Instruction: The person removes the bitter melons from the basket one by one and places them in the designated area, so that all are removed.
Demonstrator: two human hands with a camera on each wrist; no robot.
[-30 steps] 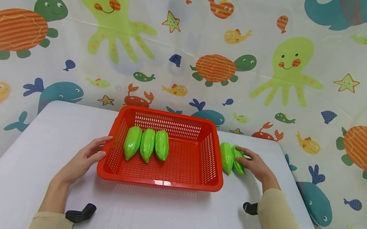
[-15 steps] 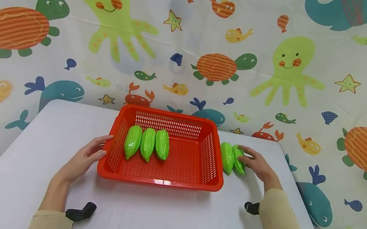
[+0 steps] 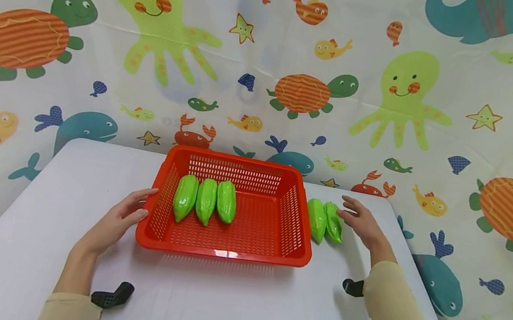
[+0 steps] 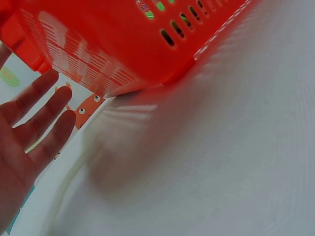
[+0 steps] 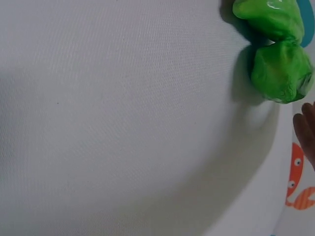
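A red plastic basket [image 3: 229, 256] stands on the table, with three glossy green ridged vegetables [image 3: 205, 201] side by side in its left half. My left hand [image 3: 118, 220] is at the basket's left rim, its fingertips touching or very close to it; in the left wrist view its fingers [image 4: 47, 105] look straight and spread. To the right of the basket lie two more such vegetables, one green vegetable [image 3: 316, 220] by the basket wall and an outer green vegetable [image 3: 333, 223]. My right hand [image 3: 362, 224] hovers just right of the outer one, fingers loose and holding nothing.
The white table [image 3: 214, 313] ends at a cloth backdrop [image 3: 270, 25] printed with sea animals. Black wrist cameras [image 3: 113, 295] are strapped below both hands. In the right wrist view the two loose vegetables [image 5: 283, 71] touch each other.
My right hand has drawn off the outer green vegetable, moving slightly to the right and away. The left hand, the basket and its contents have stayed put.
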